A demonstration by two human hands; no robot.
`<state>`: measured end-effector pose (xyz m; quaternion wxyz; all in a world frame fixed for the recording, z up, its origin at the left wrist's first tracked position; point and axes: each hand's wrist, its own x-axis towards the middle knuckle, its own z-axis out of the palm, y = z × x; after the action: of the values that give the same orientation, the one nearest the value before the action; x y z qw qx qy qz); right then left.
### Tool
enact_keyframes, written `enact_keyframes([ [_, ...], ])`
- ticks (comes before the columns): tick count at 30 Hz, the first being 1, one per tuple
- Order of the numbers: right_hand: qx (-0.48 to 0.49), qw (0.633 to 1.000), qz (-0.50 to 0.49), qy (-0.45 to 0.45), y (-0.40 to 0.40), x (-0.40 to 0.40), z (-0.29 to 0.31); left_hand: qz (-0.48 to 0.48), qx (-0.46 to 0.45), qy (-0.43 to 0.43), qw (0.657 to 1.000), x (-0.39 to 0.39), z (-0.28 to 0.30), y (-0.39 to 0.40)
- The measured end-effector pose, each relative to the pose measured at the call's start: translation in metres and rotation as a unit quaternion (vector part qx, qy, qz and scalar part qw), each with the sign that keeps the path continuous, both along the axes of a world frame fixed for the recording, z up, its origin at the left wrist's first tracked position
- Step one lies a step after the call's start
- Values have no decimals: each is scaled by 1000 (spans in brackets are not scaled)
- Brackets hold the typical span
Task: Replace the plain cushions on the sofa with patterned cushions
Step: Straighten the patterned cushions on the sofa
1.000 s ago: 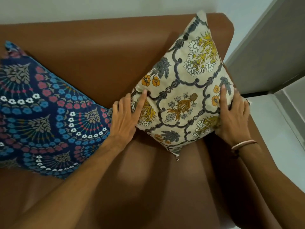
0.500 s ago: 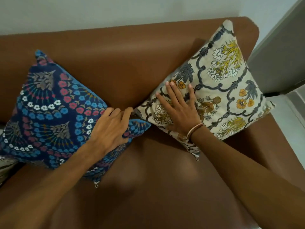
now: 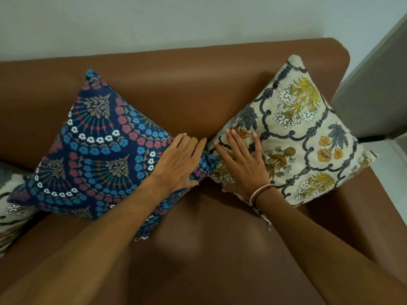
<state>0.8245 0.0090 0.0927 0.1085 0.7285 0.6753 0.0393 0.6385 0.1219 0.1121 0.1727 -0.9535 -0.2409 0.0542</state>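
- Two patterned cushions stand on their corners against the backrest of the brown leather sofa (image 3: 198,69): a navy square fabric cushion with blue, red and white flower fans (image 3: 99,150) on the left, and a cream square fabric cushion with grey scrollwork and yellow-orange flowers (image 3: 304,139) at the right end by the armrest
- Their inner corners meet, touching or all but touching, in the middle of the seat
- The left hand (image 3: 178,164) lies palm-down on the right corner of the navy cushion, its fingers (image 3: 189,142) close together and flat on the cloth; they grip nothing
- The right hand (image 3: 244,164), a thin cord bracelet (image 3: 261,191) at its wrist, lies flat on the left corner of the cream cushion, fingers (image 3: 233,137) slightly fanned and holding nothing
- No plain cushion is in view; at the far left edge a piece of pale patterned fabric (image 3: 11,208) shows, perhaps another cushion, too cut off to tell
- Judged from this, the step in hand is the last settling: pressing both patterned cushions into place, so this stretch of sofa looks nearly finished
- The next move calls for a light pat or nudge so each cushion leans steadily on the backrest, then lifting both palms straight off without dragging the corners out of line
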Motion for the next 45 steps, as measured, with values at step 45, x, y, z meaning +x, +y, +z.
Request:
enact_keyframes([
  [45, 145, 978, -21, 146, 32, -163, 22, 256, -43, -145, 955, -363, 5, 69],
])
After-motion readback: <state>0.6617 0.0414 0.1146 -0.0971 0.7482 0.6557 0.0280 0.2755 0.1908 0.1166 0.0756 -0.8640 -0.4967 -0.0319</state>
